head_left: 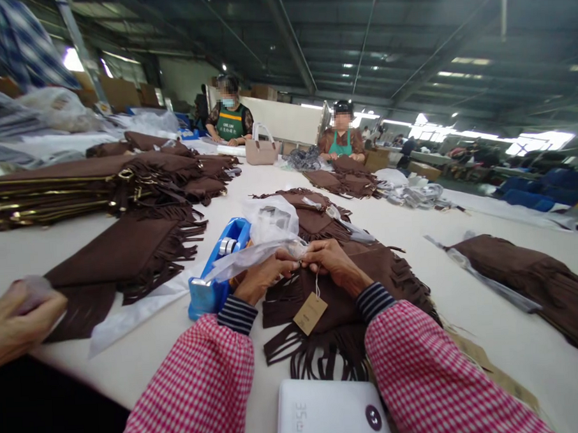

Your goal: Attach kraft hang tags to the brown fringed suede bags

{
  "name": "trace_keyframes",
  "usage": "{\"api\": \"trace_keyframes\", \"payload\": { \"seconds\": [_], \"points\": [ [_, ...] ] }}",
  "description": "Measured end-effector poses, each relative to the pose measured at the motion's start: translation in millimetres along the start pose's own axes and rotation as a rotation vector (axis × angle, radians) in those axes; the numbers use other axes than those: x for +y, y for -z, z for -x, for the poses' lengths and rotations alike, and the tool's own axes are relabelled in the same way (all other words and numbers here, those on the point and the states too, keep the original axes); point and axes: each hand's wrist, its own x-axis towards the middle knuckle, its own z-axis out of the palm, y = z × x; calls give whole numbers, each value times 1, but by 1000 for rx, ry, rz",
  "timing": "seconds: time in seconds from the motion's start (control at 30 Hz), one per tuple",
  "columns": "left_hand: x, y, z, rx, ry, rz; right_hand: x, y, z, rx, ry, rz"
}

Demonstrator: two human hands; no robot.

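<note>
My left hand [271,273] and my right hand [333,260] meet over a dark brown fringed bag [349,287], fingertips pinched close together. A translucent white wrapping strip [245,258] runs from between my fingers leftward across my left hand. Just below the fingertips, a tan hang tag [311,313] dangles on a white string over the fringe. The exact spot being gripped is small and partly covered by my fingers. Beside my left hand stands a blue tape dispenser [215,271], with crumpled white plastic [272,220] behind it.
Brown bags lie stacked [77,181] at left and single [521,276] at right. A white device with a display [331,412] sits between my forearms. Another person's hand [22,317] reaches in from the left. Two people work across the table, near a beige handbag [262,152].
</note>
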Motion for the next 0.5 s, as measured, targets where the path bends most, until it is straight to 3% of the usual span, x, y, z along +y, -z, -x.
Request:
{"api": "trace_keyframes", "payload": {
  "seconds": [0.27,0.37,0.5],
  "points": [
    [-6,-8,-12,125,-95,-47,2,-6,-4,33,1,46],
    [-6,-3,-8,110,-143,-41,0,-9,-4,47,18,106],
    [-1,5,0,17,-87,42,-2,-14,-4,71,57,203]
  ]
}}
